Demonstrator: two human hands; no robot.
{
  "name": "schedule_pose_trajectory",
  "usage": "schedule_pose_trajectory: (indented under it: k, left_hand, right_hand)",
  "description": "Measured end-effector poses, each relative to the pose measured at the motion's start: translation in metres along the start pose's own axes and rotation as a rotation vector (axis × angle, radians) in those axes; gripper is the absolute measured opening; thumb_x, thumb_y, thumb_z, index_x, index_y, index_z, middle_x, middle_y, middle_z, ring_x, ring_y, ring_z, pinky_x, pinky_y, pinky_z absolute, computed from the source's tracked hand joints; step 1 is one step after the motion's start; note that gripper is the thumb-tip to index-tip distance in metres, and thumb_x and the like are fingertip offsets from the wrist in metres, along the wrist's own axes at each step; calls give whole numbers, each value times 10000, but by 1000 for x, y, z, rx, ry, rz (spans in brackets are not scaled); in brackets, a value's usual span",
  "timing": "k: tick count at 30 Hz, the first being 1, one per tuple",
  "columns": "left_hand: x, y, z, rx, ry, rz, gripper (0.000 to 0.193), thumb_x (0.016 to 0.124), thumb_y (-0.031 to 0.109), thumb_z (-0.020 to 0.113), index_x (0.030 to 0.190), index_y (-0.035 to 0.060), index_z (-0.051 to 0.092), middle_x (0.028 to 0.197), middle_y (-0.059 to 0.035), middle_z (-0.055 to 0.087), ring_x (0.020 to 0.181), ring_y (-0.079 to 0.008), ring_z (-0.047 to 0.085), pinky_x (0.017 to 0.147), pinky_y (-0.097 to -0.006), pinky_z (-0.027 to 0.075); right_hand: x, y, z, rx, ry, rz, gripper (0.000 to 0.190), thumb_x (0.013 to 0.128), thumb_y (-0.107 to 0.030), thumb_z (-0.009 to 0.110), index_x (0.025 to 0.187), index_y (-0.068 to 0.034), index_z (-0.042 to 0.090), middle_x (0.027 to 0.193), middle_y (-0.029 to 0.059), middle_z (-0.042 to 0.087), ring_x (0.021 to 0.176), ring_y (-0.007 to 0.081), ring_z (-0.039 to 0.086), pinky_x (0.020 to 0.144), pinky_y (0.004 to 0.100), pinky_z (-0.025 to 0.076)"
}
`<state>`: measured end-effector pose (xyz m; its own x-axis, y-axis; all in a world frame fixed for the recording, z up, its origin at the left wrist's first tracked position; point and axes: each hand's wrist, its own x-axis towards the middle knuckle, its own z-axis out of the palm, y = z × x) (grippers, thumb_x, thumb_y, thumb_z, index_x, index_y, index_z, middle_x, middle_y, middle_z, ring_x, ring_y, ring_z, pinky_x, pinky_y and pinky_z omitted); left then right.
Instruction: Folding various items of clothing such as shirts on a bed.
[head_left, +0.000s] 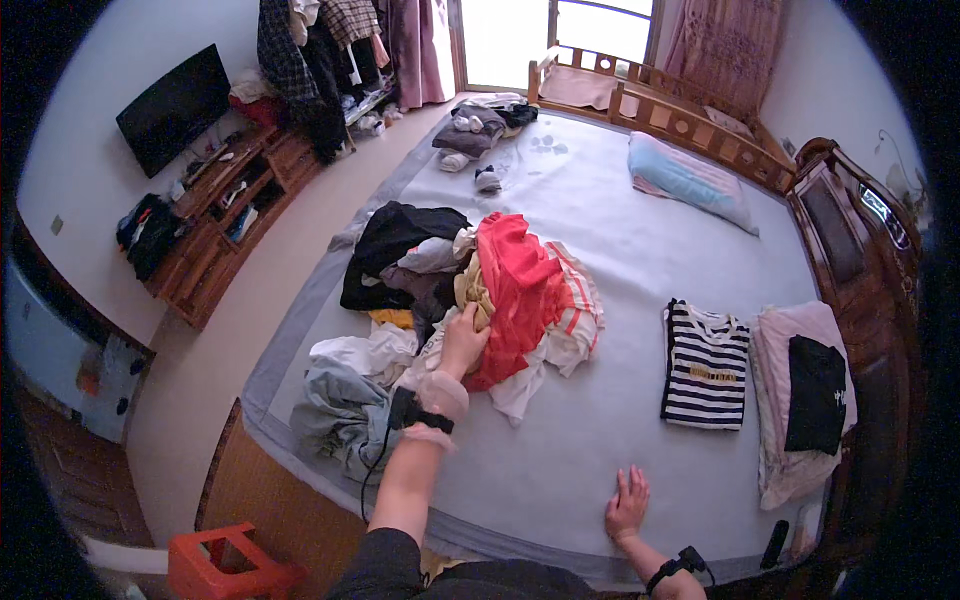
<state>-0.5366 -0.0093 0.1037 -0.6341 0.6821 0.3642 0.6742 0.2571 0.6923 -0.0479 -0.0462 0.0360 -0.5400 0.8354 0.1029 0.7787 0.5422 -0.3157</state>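
My left hand (463, 341) reaches into a heap of loose clothes on the bed, its fingers closed on a tan garment (472, 285). Just right of it lies a crumpled red garment (514, 300), with a red-and-white striped cloth (577, 300) beside that. Black clothing (397, 244) spreads along the far left of the heap. Nearer me are a white garment (367, 352) and a grey-green one (337, 412). My right hand (628, 504) rests on the sheet with nothing in it, fingers slightly apart. Further right sits a folded black-and-white striped shirt (703, 367).
A pillow (772, 450) carries a folded black garment (816, 394) by the wooden headboard (847, 225). Folded clothes (472, 131) sit at the far bed corner, and a blue-pink pillow (686, 176) near the wooden rail (675, 127). A red plastic stool (225, 562) stands at lower left.
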Motion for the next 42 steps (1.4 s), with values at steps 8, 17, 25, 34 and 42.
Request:
schedule_pose_trajectory:
  k: [8,17,25,34,42]
  left_hand:
    - [-67,13,4,-283,-29,-163,339,747,248,707,974,11,618,855,-191,660,818,-330,652,717,-389,500]
    - [-121,19,-15,-373,-180,-196,327,808,335,683,843,11,655,684,-156,644,665,-274,654,604,-364,484]
    - [-177,45,-75,-54,-440,254,303,767,349,669,690,65,593,610,-166,576,592,-349,604,498,-435,436]
    - [-235,60,-68,66,-834,286,272,734,364,644,789,99,624,679,-138,626,654,-348,622,591,-460,475]
    - [-236,35,-58,-25,-1186,253,346,785,341,640,979,55,625,806,-150,655,741,-292,645,649,-404,496]
  right_hand:
    - [1,-3,-3,4,-41,13,559,761,-135,499,1317,-101,456,1417,156,336,1351,339,250,1113,513,161]
    - [1,-1,5,-5,-8,-8,567,759,-129,500,1324,-114,458,1412,148,350,1343,340,268,1110,505,179]
    - [1,-1,5,27,17,-4,557,749,-117,504,1306,-111,481,1389,151,377,1322,344,298,1095,515,206]
    - [0,2,4,7,30,-13,555,744,-116,506,1298,-105,486,1395,163,372,1316,349,307,1095,519,206]
    - [2,4,3,-18,13,-44,539,745,-114,497,1283,-89,488,1370,158,386,1304,354,317,1089,492,222]
